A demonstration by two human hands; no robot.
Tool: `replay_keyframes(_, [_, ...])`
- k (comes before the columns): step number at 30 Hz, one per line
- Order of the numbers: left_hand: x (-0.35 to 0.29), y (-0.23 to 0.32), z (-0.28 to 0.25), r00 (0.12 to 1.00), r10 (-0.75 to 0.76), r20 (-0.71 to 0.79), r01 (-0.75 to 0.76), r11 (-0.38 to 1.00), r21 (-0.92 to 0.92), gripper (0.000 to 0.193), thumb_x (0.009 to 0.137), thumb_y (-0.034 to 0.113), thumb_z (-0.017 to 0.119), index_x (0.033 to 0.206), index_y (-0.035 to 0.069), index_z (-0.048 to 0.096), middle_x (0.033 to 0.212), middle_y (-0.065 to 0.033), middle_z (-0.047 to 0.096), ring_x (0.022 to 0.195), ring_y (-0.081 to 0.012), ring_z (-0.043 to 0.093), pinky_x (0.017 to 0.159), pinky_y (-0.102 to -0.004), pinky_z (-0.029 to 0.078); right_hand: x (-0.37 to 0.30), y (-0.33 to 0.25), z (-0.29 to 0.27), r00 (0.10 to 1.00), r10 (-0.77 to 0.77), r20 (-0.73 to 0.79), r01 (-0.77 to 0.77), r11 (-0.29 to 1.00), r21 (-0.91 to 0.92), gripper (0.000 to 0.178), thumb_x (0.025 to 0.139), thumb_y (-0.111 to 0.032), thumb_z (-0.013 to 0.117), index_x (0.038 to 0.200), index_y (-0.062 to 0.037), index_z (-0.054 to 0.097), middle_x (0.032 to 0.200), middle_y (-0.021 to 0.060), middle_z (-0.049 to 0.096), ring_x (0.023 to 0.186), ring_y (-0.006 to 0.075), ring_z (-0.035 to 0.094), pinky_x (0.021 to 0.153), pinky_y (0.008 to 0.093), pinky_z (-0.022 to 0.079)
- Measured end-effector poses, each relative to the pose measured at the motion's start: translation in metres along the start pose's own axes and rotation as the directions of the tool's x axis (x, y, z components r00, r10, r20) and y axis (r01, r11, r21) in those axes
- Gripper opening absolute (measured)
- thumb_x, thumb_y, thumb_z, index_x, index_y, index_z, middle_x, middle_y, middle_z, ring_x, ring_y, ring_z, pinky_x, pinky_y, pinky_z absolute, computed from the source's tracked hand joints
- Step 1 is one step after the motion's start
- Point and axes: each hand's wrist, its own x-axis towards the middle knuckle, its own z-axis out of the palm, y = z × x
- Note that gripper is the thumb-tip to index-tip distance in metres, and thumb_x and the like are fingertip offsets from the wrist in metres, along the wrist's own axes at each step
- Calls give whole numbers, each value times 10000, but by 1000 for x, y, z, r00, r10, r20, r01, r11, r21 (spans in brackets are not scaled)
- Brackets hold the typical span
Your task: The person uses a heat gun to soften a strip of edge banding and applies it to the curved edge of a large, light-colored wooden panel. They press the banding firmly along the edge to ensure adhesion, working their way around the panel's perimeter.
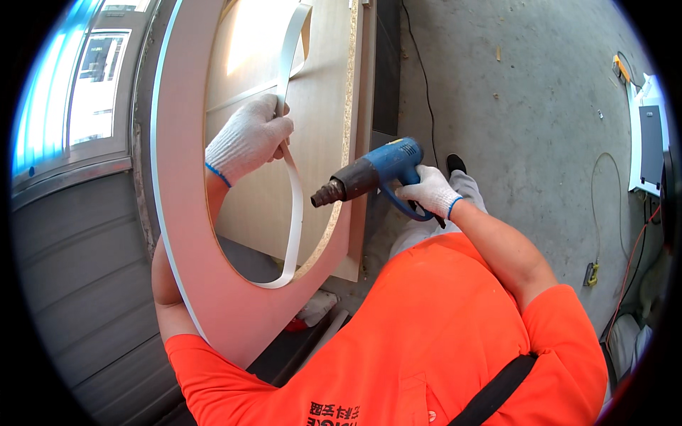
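My left hand, in a white knit glove with a blue cuff, reaches through the large curved cutout of a pale board. Its fingers are closed around a white edge banding strip. The strip loops above the hand and hangs below it, its lower part lying along the cutout's near rim. Bare particleboard shows on the cutout's right edge. My right hand, gloved alike, grips the handle of a blue heat gun. The gun's dark metal nozzle points left toward the strip, apart from it.
Behind the cutout are wood-toned panels. A window and grey ribbed wall stand close on the left. A black cable runs over the concrete floor. White equipment and more cords stand at far right.
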Motion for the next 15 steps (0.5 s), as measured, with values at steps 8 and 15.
replay_keyframes(8, [-3, -2, -7, 999, 33, 6, -33, 999, -18, 375, 949, 178, 648, 1249, -44, 613, 895, -89, 710, 799, -164, 687, 743, -310, 531, 8, -5, 13, 994, 64, -85, -40, 965, 260, 384, 834, -263, 860, 1071, 15, 738, 906, 103, 748, 806, 206, 714, 723, 355, 568])
replay_keyframes(15, [2, -2, -12, 999, 48, 22, -46, 995, -89, 469, 906, 226, 689, 1276, -56, 625, 885, -71, 731, 803, -150, 683, 758, -297, 505, 8, -13, 4, 998, 54, 16, -56, 989, 140, 311, 813, -221, 842, 1015, -6, 743, 864, 80, 737, 736, 164, 676, 672, 346, 543])
